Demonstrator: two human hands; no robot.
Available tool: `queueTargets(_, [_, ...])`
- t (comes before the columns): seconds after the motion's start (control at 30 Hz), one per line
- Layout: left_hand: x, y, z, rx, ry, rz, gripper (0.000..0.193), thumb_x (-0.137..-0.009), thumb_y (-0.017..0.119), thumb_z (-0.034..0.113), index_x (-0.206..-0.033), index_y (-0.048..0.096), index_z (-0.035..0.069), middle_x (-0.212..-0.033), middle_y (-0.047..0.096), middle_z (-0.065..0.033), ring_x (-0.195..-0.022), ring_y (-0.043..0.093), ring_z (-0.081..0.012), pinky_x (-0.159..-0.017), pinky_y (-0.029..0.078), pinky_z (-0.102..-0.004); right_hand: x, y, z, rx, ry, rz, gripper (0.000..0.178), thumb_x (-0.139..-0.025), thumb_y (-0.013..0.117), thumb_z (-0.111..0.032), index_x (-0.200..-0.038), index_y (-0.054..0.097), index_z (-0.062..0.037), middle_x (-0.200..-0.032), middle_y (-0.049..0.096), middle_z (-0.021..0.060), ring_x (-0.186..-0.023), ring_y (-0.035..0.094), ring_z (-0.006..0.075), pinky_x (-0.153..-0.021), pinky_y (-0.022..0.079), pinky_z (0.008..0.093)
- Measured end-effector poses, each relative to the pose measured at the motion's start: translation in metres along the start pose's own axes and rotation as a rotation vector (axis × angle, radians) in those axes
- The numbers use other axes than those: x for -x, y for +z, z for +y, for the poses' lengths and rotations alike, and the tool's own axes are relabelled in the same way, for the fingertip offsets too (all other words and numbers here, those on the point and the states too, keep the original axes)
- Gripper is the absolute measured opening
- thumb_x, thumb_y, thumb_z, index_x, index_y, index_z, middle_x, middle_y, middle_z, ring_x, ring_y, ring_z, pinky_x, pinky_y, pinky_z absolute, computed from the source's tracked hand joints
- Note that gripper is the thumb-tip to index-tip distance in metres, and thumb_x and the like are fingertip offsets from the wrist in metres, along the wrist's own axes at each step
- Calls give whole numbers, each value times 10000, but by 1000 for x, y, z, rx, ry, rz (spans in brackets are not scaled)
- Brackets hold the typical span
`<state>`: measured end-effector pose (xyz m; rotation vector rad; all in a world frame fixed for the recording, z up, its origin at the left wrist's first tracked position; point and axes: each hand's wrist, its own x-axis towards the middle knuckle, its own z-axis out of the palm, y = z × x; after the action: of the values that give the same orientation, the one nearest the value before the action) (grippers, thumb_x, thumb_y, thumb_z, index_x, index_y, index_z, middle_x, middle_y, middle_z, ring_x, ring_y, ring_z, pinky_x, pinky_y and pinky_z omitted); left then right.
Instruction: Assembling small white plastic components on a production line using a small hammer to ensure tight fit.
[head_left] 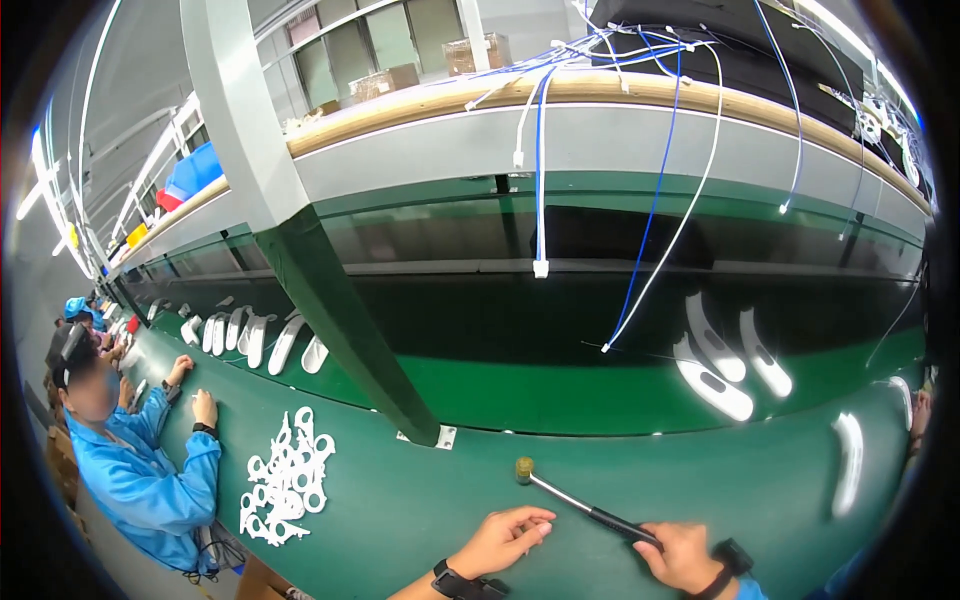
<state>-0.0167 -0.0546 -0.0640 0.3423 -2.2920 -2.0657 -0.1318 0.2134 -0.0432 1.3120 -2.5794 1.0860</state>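
- The green table bent toward the viewer at its ends; its rear edge ran below a dark recess, behind the mallet.
- A slanting post, its lower part dark green, met the table near that rear edge, left of the mallet's head, and its foot plate took up a little of the surface.
- A stretch of bare green surface lay between the left hand and the pile of white ringed parts further left.
- More green surface lay between the right hand and a white curved piece near the right end.
- Overhead, a shelf crossed the view, with white and blue cables hanging down from it, well above the mallet.
- At the left, a co-worker in blue had both forearms at the table, beyond the pile.
- The left hand was loosely open, fingers slightly bent and pointing right, holding nothing that showed; it stood near the mallet's shaft, apart from it.
- The right hand was closed around the mallet's black grip, the head pointing away to the upper left. Whether the head touched the table could not be told.
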Motion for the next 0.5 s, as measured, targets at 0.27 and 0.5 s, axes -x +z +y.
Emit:
queueTargets(0.27, [0, 0, -5, 0, 29, 9, 242, -943, 622, 200, -1123, 653, 41, -815, 661, -28, -666, 615, -82, -584, 478, -229, 3, -15, -10, -105, -61, 106, 234, -869, 664, -167, -1035, 634, -4, -851, 663, 183, -730, 636, 370, -632, 496, 403])
queueTargets(0.5, [2, -1, -1, -51, 15, 7, 248, -938, 627, 216, -1118, 651, 48, -808, 651, -35, -655, 581, -93, -581, 468, -248, -16, -18, -33, -178, 160, -44, 223, -878, 667, -175, -1050, 629, -37, -865, 657, 190, -746, 646, 364, -611, 492, 399])
